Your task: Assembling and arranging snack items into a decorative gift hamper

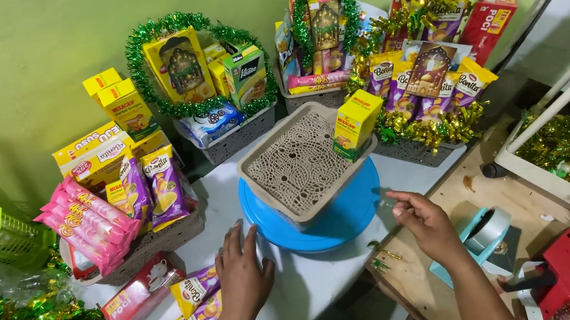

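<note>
Barely begun: sitting tilted on the blue turntable (340,223) at desk (305,292) centre, beige plastic basket (299,167) holding only one yellow box (355,123) on its rim. Resting flat beside it, left hand (244,277), grip spread, empty. Hovering right hand (426,220), grip loosely curled, clamping nothing visible. Standing behind, two tinsel-trimmed hampers (202,82) already filled.

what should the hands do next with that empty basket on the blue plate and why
Probably the left hand should pick up a purple snack packet beside it: the beige basket holds only a yellow box on its rim, and both hands are empty.
</note>
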